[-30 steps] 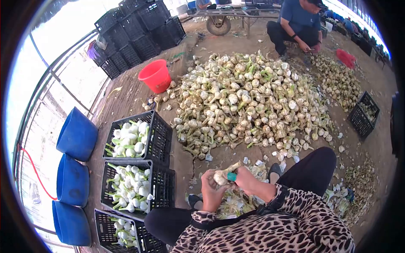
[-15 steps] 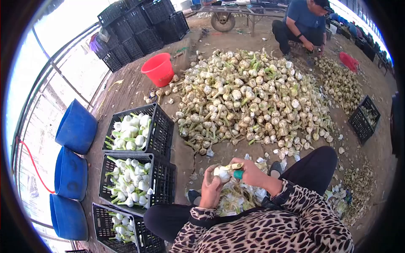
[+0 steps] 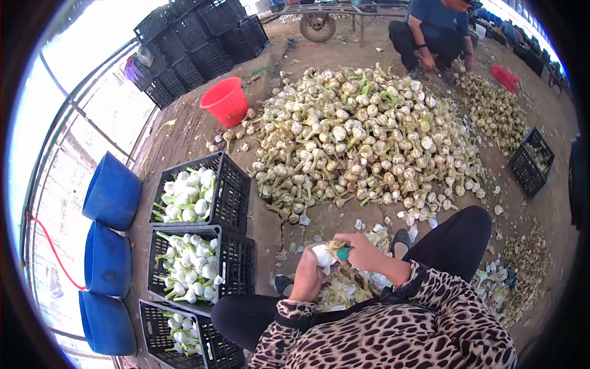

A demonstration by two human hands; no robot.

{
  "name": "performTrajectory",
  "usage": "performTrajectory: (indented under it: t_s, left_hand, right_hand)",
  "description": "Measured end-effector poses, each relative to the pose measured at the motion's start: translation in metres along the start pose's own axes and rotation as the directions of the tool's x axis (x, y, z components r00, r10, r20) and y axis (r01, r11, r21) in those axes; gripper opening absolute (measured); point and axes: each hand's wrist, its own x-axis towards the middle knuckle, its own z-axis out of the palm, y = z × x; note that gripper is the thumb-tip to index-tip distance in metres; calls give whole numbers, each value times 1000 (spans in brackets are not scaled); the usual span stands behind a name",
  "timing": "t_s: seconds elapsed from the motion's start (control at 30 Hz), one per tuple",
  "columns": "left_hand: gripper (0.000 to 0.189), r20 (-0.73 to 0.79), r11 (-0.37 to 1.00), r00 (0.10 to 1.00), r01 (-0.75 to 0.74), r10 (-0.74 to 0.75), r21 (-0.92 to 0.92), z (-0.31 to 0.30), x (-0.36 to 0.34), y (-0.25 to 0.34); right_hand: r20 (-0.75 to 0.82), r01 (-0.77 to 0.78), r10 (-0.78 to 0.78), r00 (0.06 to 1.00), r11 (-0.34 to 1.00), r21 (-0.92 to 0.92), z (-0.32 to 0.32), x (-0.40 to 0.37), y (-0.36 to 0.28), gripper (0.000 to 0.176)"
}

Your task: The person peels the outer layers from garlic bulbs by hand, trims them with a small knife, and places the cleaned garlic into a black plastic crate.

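Note:
My left hand [image 3: 306, 278] is closed around a white garlic bulb [image 3: 323, 255] in front of my lap. My right hand [image 3: 367, 253] is pinched at the bulb's stem end, where brownish dry skin and stem [image 3: 335, 245] show between the fingers. A small green piece [image 3: 343, 253] sits at my right thumb; whether it is a handle or a thumb cover I cannot tell. Beneath both hands lies a heap of garlic peelings [image 3: 344, 292] between my legs. Just beyond spreads a large pile of untrimmed garlic [image 3: 369, 141].
Left of me stand black crates [image 3: 236, 264] of cleaned garlic, with blue tubs [image 3: 107, 258] behind them. A red bucket [image 3: 225, 103] is near stacked black crates [image 3: 196, 46]. Across the pile a person [image 3: 433, 34] squats by another garlic heap [image 3: 491, 114]. A tilted crate [image 3: 531, 163] lies right.
The bulb shows more bare white, and my right fingers have closed in over its stem end. My left fingers wrap it more tightly. The view has shifted slightly.

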Motion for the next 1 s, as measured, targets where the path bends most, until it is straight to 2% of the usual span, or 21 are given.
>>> performTrajectory:
  t_s: [0.07, 0.1, 0.23, 0.33, 0.37, 0.47, 0.5, 0.6, 0.63, 0.67, 0.7, 0.73, 0.8, 0.87, 0.93, 0.97, 1.0]
  left_hand:
    - [39, 9, 991, 999, -45, 44, 128, -10, -1, -5]
    - [42, 17, 999, 999, 34, -33, -8, -10, -1, 0]
    - [45, 217, 981, 968, 155, -127, -117, -20, -3, 1]
    - [47, 358, 968, 921, 214, -155, -134, -17, -8, 8]
    - [50, 273, 957, 945, 233, -181, -174, -30, -4, -4]
    - [54, 208, 957, 969, 183, -137, -224, -17, -9, 3]
    - [51, 246, 958, 966, 145, -83, -246, -17, -10, 3]
    - [50, 291, 956, 957, 67, 20, -285, -17, -12, 1]
    - [50, 328, 955, 944, 70, 29, -287, -17, -12, 2]
    - [49, 317, 953, 948, 77, 21, -294, -18, -13, 1]
    - [49, 310, 950, 951, 84, 14, -299, -18, -13, 1]
    - [49, 306, 949, 952, 89, 8, -301, -19, -11, 2]
    - [49, 214, 962, 977, 47, 12, -268, -32, -4, -4]
    - [45, 113, 971, 994, 20, 7, -237, -32, 1, -5]
    - [39, 33, 978, 999, -3, 10, -207, -25, -1, -5]
    - [39, 18, 979, 1000, 0, 3, -204, -23, -2, -4]
    - [38, 6, 980, 1000, 5, -4, -197, -20, -3, -2]
  right_hand:
    - [100, 15, -22, 995, 998, 67, -3, -1, 1, 18]
    - [151, 21, -35, 988, 995, 98, -6, -1, 1, 18]
    - [432, 109, -220, 874, 958, 266, -24, 4, 9, 16]
    - [448, -77, -177, 876, 867, 493, -28, -1, 13, 20]
    - [317, -157, -94, 944, 716, 680, -25, -5, 30, 28]
    - [299, -255, -126, 946, 283, 925, -22, 0, 18, 33]
    - [237, -245, 60, 970, 279, 929, -26, 4, 20, 33]
    - [72, -76, 58, 996, 78, 994, -32, 8, 20, 30]
    - [144, -130, -169, 975, 92, 987, -48, 16, 27, 32]
    - [213, -269, -380, 900, -102, 958, -62, 29, 42, 31]
    - [150, -92, -141, 979, 350, 932, -60, 21, 32, 31]
    - [-34, -6, 39, 999, 748, 664, -57, 11, 17, 30]
    - [-68, 128, -113, 991, 948, 292, -47, 2, 9, 29]
    - [-38, 246, -253, 967, 960, -135, -32, -7, 8, 29]
    - [64, 341, -364, 929, 774, -533, -19, -12, -2, 29]
    - [-22, 360, -425, 905, 794, -490, -10, -14, -14, 28]
    - [-22, 423, -513, 858, 731, -535, -4, -10, -11, 27]
